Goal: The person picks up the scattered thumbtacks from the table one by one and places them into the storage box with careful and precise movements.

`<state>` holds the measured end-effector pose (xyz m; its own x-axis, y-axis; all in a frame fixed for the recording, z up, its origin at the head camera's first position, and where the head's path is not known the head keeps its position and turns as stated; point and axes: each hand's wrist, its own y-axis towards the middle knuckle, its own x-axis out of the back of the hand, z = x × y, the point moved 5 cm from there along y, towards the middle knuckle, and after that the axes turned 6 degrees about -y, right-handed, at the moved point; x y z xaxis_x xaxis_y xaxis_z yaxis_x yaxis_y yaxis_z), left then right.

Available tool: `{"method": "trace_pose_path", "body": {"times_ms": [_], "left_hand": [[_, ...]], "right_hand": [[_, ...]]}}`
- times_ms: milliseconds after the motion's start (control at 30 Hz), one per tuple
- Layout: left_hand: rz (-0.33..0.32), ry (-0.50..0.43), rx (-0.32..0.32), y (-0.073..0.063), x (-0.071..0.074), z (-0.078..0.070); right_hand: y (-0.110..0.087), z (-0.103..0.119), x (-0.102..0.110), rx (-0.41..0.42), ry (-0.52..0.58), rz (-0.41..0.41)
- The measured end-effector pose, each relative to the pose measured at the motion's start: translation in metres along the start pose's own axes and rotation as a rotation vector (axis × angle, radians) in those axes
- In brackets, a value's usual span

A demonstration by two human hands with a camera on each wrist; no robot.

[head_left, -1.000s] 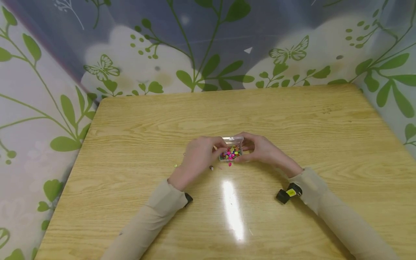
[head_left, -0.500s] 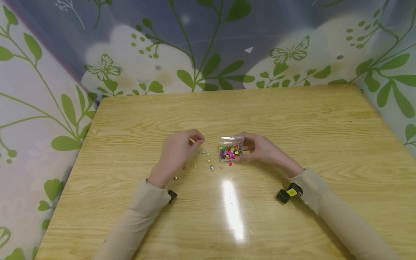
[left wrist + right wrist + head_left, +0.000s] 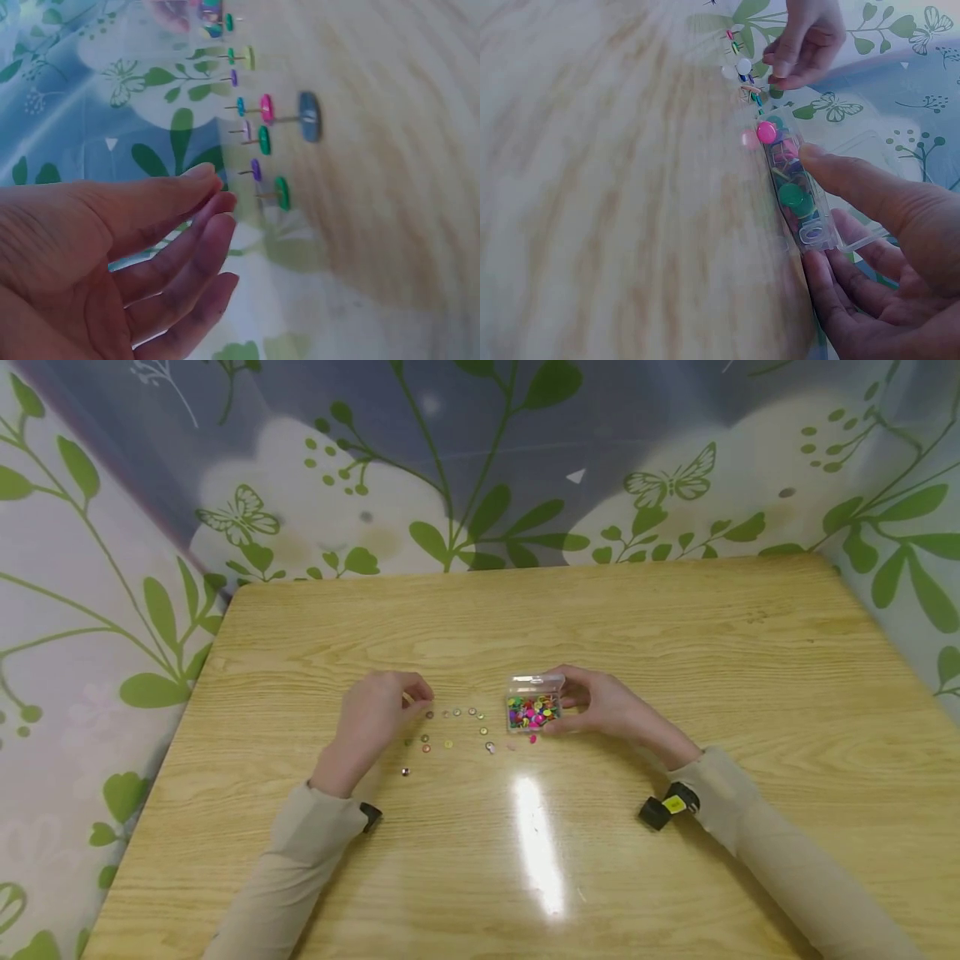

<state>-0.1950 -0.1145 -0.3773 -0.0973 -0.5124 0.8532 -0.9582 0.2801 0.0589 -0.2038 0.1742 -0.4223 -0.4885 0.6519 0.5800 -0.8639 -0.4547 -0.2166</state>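
Note:
A small clear plastic box of bright thumbtacks stands on the table with its hinged lid raised. My right hand grips the box's right end between thumb and fingers. Left of the box, my left hand is just above the table, thumb and index fingertips pinched together. A pale yellowish spot shows at those fingertips in the right wrist view, seemingly a thumbtack mostly hidden by them. Loose thumbtacks lie head down, points up, beside and below the left hand. A pink thumbtack lies in front of the box.
The wooden table reaches back to a leaf-patterned curtain, with more of it at both sides. A dark-rimmed thumbtack lies nearest the left wrist. Black wrist cameras sit under both sleeves.
My left hand has come out of the box and moved left across the table, uncovering the loose thumbtacks. The right hand and box have stayed in place.

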Motion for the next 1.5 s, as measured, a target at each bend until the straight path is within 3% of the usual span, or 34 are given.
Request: {"method": "trace_pose_path", "body": {"times_ms": [267,800,1000,1267,1500], "left_hand": [[0.078,0.028,0.046,-0.001,-0.009,0.008],[-0.001,0.057,0.041,0.000,-0.002,0.007],[-0.026,0.018,0.020,0.000,0.001,0.000],[0.038,-0.036,0.035,0.002,-0.004,-0.018],[0.070,-0.031,-0.031,0.006,-0.017,-0.039]], "right_hand": [[0.000,-0.001,0.001,0.010,-0.011,-0.007],[0.000,0.000,0.000,-0.002,0.020,-0.001],[0.000,0.000,0.000,0.001,0.025,-0.001],[0.001,-0.001,-0.001,0.005,0.024,-0.003],[0.001,0.000,-0.001,0.002,0.024,-0.002]]}}
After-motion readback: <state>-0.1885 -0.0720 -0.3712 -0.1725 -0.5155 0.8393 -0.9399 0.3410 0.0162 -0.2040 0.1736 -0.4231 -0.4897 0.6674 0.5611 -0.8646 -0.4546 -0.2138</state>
